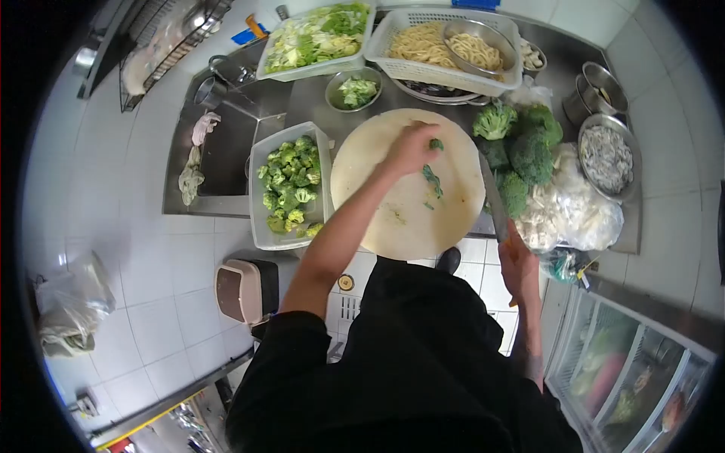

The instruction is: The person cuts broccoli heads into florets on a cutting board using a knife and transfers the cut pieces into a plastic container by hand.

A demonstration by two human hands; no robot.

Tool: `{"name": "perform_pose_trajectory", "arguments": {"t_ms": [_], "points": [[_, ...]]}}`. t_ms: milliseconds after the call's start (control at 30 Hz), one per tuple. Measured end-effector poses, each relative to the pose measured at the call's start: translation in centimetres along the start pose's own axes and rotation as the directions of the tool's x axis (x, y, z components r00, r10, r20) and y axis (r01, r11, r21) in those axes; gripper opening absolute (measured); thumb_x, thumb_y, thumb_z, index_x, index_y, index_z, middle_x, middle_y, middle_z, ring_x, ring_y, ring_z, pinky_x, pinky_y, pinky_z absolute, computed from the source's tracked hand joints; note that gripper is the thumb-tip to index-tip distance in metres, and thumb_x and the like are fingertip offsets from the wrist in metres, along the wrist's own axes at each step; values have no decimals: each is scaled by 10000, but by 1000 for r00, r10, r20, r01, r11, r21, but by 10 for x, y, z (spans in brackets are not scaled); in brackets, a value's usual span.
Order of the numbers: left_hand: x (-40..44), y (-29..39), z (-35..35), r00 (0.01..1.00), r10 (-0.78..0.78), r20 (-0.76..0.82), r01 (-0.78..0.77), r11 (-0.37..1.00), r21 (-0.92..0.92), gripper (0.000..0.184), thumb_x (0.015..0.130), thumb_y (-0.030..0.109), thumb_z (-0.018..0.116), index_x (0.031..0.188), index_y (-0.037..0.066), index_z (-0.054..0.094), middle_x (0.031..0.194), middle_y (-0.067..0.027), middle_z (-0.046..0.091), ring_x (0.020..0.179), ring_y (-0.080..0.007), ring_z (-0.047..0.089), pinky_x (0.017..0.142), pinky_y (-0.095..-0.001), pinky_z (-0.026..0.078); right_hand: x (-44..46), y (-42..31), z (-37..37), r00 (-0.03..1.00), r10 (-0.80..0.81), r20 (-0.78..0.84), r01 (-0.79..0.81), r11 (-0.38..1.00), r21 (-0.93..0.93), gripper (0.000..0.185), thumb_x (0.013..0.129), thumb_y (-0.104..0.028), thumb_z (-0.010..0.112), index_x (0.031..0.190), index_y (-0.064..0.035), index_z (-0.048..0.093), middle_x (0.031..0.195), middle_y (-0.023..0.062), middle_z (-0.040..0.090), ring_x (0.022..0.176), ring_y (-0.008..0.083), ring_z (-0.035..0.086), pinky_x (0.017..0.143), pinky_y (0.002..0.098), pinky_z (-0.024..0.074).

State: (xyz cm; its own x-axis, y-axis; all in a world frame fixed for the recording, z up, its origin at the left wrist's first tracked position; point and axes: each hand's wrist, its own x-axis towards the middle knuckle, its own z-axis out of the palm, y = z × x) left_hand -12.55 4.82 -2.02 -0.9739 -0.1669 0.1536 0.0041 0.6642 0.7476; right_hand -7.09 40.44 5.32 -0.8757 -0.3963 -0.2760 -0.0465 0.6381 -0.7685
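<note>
Head view: right hand (518,264) is gripping a knife (495,198) beside the board (374,208); left hand (412,149) is hanging over it, fingers curled at a leaf (436,144), grip unclear. Broccoli (535,155) is lying right of the board. Board-clearing is seemingly occurring; the next move is likely requiring more broccoli.

Seeing the board (359,166) in the middle with scraps (431,180) on it, the tub (260,226) of florets (287,181) just left, the sink (217,147) farther left, the knife (492,192) along the right edge and broccoli (532,155) beyond it. Finding the tray (313,70) of lettuce (317,34) behind at left, the basket (445,78) of noodles (411,45) behind at right, and the bowl (330,92) between tray and board. Noticing the bag (581,211) front-right of the broccoli, the pan (637,162) farther right, and the bin (257,296) on the floor nearer than the tub.
</note>
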Motion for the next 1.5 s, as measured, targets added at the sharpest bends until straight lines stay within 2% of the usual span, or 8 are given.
{"name": "perform_pose_trajectory", "arguments": {"t_ms": [167,400,567,733,1167,1333,1400,1500], "points": [[26,-13,9,988,-11,154,-32,961,276,341,793,104,744,1128,55,706,1169,-181,652,1076,-369,627,970,-450,510,-2,-7,3,999,-24,-26,24,1000,-11,549,1003,-130,574,1541,-123,467,688,-4,493,630,87,440,598,292,435],[57,-42,-109,950,-143,-277,240,903,357,549,793,241,802,1290,69,648,1220,-235,639,1153,-420,606,1000,-486,491,-7,-2,13,1000,-8,-6,9,998,62,557,962,-103,616,1507,-130,505,728,189,643,633,199,616,656,358,519],[-20,31,-56,947,240,-212,-172,940,296,813,790,334,848,1464,92,462,1409,-212,481,1331,-414,413,1091,-524,367,12,-19,32,995,-79,65,69,987,148,546,991,-107,595,1524,-122,480,734,123,624,631,145,544,652,325,493],[-76,54,10,997,0,-72,26,932,363,1016,763,386,865,1561,85,314,1470,-209,402,1370,-442,337,1119,-600,287,31,-33,47,975,-219,42,204,953,223,557,948,-109,607,1494,-124,496,839,289,678,807,453,696,726,488,538],[-65,64,10,950,-308,-46,300,865,403,1044,787,256,842,1611,226,202,1562,-221,212,1449,-452,191,1107,-658,270,17,-7,44,981,-191,-20,190,952,241,582,956,-131,604,1522,-133,470,801,218,686,736,387,700,708,445,543],[16,33,26,990,86,-114,-72,990,120,720,805,233,833,1393,-26,508,1284,-264,593,1235,-374,548,1096,-463,406,5,8,40,992,-123,4,120,974,193,578,953,-151,588,1520,-153,472,814,231,691,745,418,692,715,481,546],[61,61,47,980,-197,5,197,980,9,846,779,334,859,1428,-48,473,1335,-289,578,1273,-379,543,1118,-452,398,-6,14,39,986,-163,20,159,979,123,556,951,-150,571,1501,-160,492,805,231,690,741,429,683,698,504,544],[112,25,93,999,-19,27,18,999,36,1043,736,433,875,1494,-77,372,1424,-307,512,1368,-402,468,1156,-438,365,-21,18,30,976,-148,158,150,989,-2,553,947,-145,560,1496,-159,493,770,221,681,725,422,681,681,524,540]]}}
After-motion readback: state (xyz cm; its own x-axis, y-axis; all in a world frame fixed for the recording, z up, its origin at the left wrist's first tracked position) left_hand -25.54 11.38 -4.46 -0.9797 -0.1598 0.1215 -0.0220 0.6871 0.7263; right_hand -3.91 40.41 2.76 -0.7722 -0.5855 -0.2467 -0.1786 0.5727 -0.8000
